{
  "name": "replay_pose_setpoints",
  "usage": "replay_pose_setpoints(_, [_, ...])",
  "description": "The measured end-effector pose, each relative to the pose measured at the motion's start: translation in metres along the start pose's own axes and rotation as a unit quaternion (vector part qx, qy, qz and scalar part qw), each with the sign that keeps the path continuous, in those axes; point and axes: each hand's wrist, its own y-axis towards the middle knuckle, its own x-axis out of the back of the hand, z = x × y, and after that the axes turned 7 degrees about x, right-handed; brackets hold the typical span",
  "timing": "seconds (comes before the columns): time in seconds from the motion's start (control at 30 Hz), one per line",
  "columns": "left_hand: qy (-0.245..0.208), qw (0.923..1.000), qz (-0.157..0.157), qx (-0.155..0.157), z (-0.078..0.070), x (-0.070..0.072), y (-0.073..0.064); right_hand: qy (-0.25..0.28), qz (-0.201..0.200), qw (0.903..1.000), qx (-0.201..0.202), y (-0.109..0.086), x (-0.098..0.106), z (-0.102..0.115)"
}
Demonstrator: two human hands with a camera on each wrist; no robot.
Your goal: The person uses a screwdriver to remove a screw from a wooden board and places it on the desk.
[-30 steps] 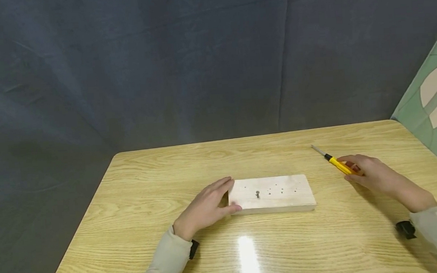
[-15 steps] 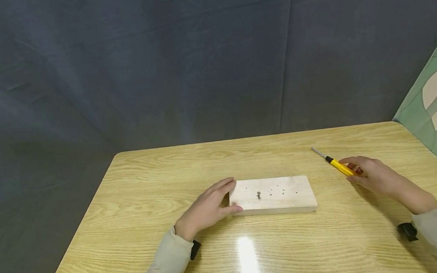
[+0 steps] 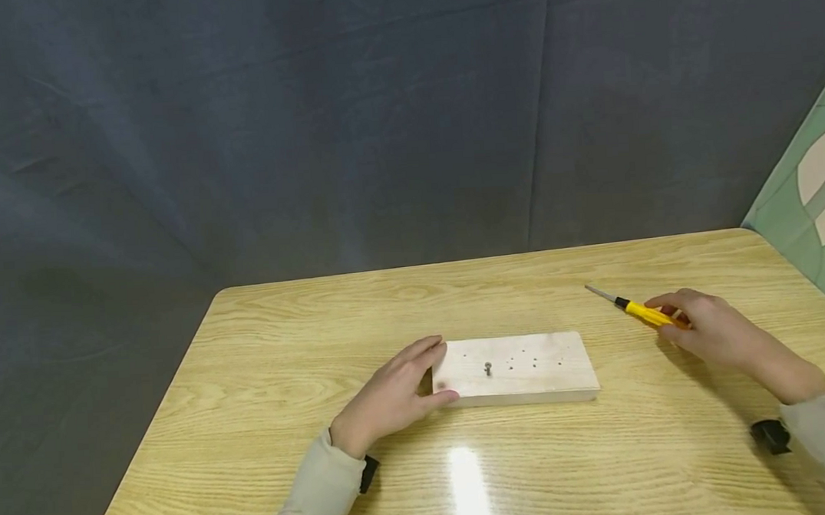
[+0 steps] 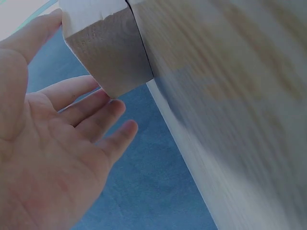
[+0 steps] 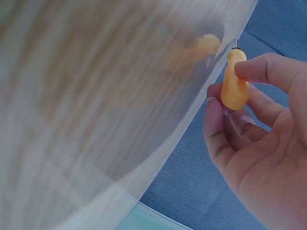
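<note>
Two hands: left hand spread, touching a wooden block; right hand pinching a yellow screwdriver

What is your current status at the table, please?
Left hand holding left end of wooden block. Right hand gripping yellow screwdriver. Screw standing in block. Nothing visible between screwdriver and block.

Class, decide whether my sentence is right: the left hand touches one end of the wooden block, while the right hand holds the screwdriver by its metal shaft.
Not quite: the right hand holds the screwdriver by its yellow handle, with the metal shaft pointing away from it, as the head view shows. The left hand does touch one end of the wooden block.
</note>
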Motion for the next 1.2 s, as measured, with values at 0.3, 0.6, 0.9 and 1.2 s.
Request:
replay_pose_setpoints(0.3, [-0.011,0.9999,0.004,0.006,-0.002,0.001,-0.001,-0.023,-0.034,0.9989,0.022,0.000,-0.003,-0.002])
replay_pose_setpoints(0.6, [-0.051,0.9981,0.018,0.029,-0.001,0.001,0.002,-0.008,-0.026,0.9996,-0.006,0.002,0.000,0.003])
replay_pose_setpoints(0.9, [-0.061,0.9974,0.023,0.030,-0.001,0.002,0.002,-0.035,-0.135,0.9892,0.047,-0.002,-0.001,0.005])
replay_pose_setpoints(1.2, [-0.056,0.9977,0.020,0.033,0.000,0.002,0.003,-0.022,-0.179,0.9828,0.042,0.001,-0.001,0.010])
